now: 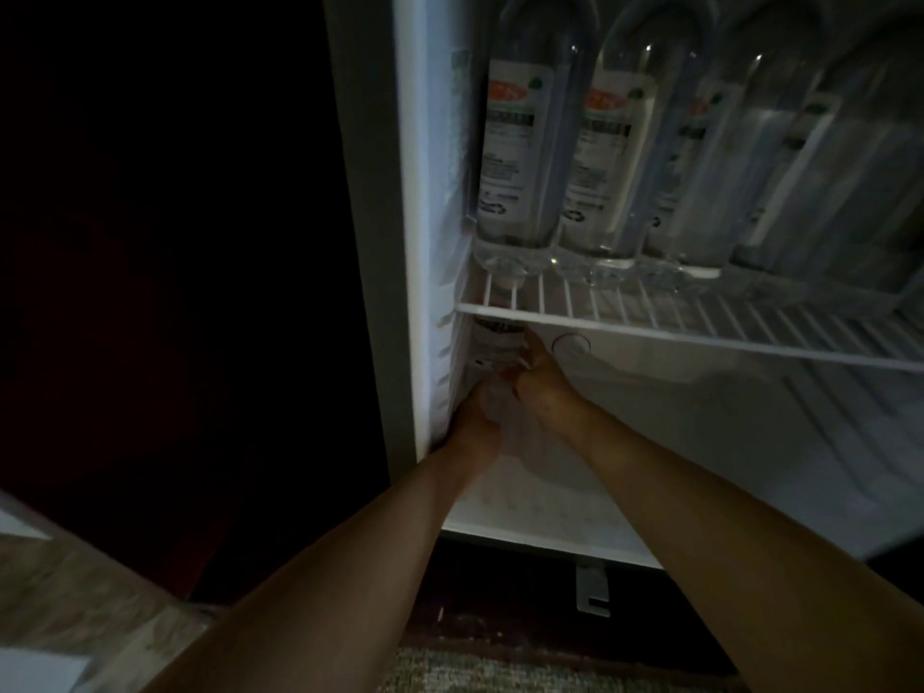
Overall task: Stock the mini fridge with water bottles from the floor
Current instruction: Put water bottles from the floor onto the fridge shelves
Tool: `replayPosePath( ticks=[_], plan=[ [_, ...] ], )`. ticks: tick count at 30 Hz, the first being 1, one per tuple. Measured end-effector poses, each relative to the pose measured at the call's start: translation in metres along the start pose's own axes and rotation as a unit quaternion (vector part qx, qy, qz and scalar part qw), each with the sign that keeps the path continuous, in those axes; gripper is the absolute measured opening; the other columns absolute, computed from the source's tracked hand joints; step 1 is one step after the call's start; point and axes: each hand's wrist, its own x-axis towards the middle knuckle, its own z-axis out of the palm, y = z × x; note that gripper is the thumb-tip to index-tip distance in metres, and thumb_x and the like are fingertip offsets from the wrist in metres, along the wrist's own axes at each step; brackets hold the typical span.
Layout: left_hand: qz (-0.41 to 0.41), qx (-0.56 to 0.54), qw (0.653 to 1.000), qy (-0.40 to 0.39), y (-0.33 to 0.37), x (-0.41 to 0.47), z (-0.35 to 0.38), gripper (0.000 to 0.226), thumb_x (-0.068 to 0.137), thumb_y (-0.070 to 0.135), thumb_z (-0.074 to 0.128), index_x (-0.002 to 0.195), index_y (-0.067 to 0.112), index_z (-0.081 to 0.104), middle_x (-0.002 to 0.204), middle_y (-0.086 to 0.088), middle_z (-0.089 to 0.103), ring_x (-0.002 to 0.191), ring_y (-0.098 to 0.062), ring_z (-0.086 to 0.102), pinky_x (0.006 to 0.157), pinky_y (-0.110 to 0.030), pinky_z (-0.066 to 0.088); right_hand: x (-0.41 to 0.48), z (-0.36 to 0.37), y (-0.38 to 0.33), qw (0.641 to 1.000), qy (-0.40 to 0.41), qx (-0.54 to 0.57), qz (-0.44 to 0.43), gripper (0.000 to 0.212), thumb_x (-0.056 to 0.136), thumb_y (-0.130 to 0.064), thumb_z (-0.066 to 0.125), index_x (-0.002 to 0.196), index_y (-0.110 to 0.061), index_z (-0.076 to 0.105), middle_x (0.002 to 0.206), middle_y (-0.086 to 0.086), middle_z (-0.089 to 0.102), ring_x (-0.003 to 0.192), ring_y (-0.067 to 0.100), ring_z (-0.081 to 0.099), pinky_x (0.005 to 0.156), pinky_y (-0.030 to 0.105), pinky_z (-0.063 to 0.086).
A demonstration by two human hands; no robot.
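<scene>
While the left hand (476,417) and right hand (546,387) both clasp it, the water bottle (497,341) lies below the wire shelf (650,326), long axis toward 12 o'clock, right hand further along

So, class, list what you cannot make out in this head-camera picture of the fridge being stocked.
Head view:
- Far end of the clear plastic labelled water bottle: hidden behind the white wire shelf.
- How the fingers of the left hand and right hand hold it: too dark and blurred.
- Caps of the four clear bottles on the shelf: cut off by the top edge.
</scene>
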Motion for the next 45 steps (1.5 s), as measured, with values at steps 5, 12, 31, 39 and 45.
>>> replayPosePath(
  ticks=[5, 12, 31, 39, 45],
  plan=[
    [0.044, 0.059, 0.997, -0.025, 0.009, -0.026, -0.005, 0.042, 0.101, 0.021, 0.032, 0.142, 0.019, 0.033, 0.147, -0.003, 0.038, 0.135, -0.019, 0.036, 0.101, -0.020, 0.031, -0.017, -0.019, 0.023, 0.998, 0.017, 0.030, 0.043, 0.053, 0.086, 0.018, 0.043, 0.136, 0.002, 0.035, 0.097, 0.004, 0.056, 0.081, 0.013, 0.053, 0.058, 0.009, 0.043],
    [-0.046, 0.043, 0.996, -0.067, -0.020, -0.089, -0.034, 0.037, 0.091, 0.003, 0.041, 0.125, 0.014, 0.051, 0.130, -0.012, 0.050, 0.119, -0.028, 0.050, 0.091, -0.037, 0.047, -0.095, -0.030, 0.029, 0.992, 0.102, -0.042, 0.069, 0.029, 0.084, 0.005, 0.052, 0.110, -0.009, 0.056, 0.094, 0.003, 0.056, 0.091, 0.021, 0.054, 0.077, 0.031, 0.047],
    [-0.140, 0.024, 0.951, 0.275, -0.175, -0.369, -0.213, 0.025, 0.085, -0.003, 0.048, 0.094, -0.001, 0.070, 0.106, -0.022, 0.069, 0.104, -0.037, 0.064, 0.095, -0.041, 0.051, -0.398, 0.185, 0.013, 0.960, -0.240, -0.035, 0.143, 0.011, 0.086, -0.007, 0.055, 0.086, -0.017, 0.056, 0.088, 0.005, 0.060, 0.088, 0.022, 0.059, 0.081, 0.038, 0.050],
    [-0.193, 0.172, 0.894, 0.365, -0.251, -0.474, -0.265, 0.035, 0.090, 0.002, 0.048, 0.123, 0.010, 0.057, 0.132, -0.010, 0.053, 0.124, -0.024, 0.047, 0.104, -0.032, 0.039, -0.515, 0.252, 0.024, 0.876, -0.413, -0.167, 0.185, 0.028, 0.090, -0.014, 0.053, 0.118, -0.011, 0.054, 0.110, 0.007, 0.057, 0.101, 0.022, 0.058, 0.079, 0.029, 0.050],
    [-0.251, 0.209, 0.898, 0.294, -0.286, -0.480, -0.288, 0.055, 0.091, 0.009, 0.053, 0.142, 0.011, 0.033, 0.145, -0.013, 0.038, 0.132, -0.028, 0.039, 0.108, -0.032, 0.034, -0.536, 0.278, 0.037, 0.853, -0.453, -0.181, 0.187, 0.042, 0.093, -0.012, 0.047, 0.134, -0.019, 0.044, 0.130, 0.010, 0.054, 0.069, 0.008, 0.046, 0.053, 0.016, 0.038]
  ],
)
